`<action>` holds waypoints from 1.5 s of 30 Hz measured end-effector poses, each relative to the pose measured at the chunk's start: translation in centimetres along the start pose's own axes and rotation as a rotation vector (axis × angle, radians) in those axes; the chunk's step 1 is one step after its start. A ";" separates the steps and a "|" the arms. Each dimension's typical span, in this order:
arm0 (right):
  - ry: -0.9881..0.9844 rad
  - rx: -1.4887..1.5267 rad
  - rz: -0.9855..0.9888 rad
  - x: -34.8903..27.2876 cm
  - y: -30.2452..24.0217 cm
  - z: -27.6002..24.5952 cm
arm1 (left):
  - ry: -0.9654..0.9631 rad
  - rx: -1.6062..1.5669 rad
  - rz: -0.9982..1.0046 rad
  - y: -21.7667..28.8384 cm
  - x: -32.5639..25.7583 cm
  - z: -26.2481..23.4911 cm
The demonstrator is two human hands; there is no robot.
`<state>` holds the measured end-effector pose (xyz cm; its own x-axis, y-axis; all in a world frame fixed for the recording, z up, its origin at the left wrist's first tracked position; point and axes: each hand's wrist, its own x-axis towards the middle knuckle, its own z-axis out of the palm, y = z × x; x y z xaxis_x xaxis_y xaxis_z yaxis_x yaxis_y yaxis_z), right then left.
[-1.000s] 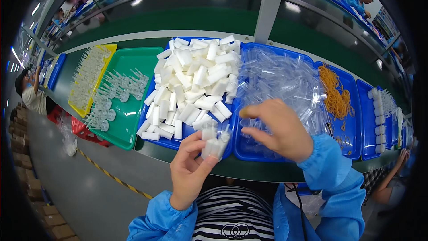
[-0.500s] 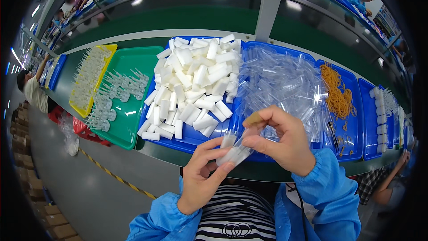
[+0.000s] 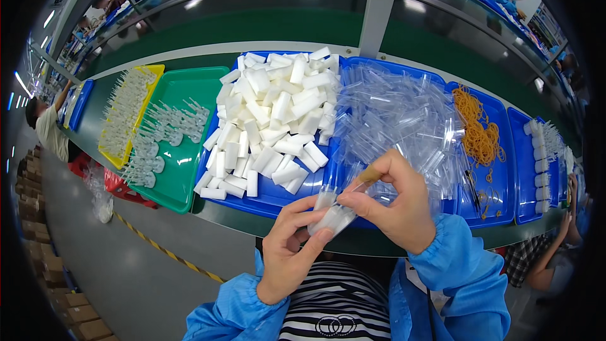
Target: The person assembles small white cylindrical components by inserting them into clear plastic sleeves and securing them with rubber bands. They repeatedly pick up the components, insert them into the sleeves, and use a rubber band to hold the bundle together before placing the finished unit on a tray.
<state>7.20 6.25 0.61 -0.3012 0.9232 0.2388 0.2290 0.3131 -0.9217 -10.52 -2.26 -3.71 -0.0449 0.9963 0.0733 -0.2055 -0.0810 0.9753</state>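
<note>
In front of my body, my left hand (image 3: 285, 249) is closed round a small bundle of clear plastic tubes (image 3: 339, 217) with whitish contents. The bundle tilts up to the right, and its lower end lies between thumb and fingers. At its upper end, my right hand (image 3: 399, 197) pinches a clear plastic tube (image 3: 355, 184) between thumb and forefinger. A tan wrap covers part of that forefinger. The fingers partly hide where the tube meets the bundle. Beyond my right hand lies a heap of loose clear tubes (image 3: 398, 113).
White foam-like blocks (image 3: 271, 120) fill a blue tray left of the tubes. Further left are a green tray (image 3: 180, 184) and a yellow tray (image 3: 158, 76) with white nozzle-like parts. Orange rubber bands (image 3: 476, 129) lie in a blue tray at right. A grey post (image 3: 380, 12) rises behind.
My right hand has shifted slightly left and down, bringing the pinched tube closer to the bundle's upper end. My left hand stays almost in place, still holding the bundle.
</note>
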 end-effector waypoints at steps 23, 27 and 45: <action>0.081 0.002 0.020 -0.5 0.2 0.6 | 0.078 -0.016 0.027 -0.6 0.5 0.4; 0.140 0.097 0.021 -1.2 0.6 1.7 | 0.096 -0.001 0.025 -0.2 -0.1 0.8; 0.085 -0.122 -0.219 -1.0 0.1 1.0 | 0.097 0.213 0.129 0.1 0.0 0.7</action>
<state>6.57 5.13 -0.03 -0.2780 0.8442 0.4583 0.2782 0.5274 -0.8028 -9.92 -2.27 -3.44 -0.1528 0.9699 0.1897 0.0180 -0.1892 0.9818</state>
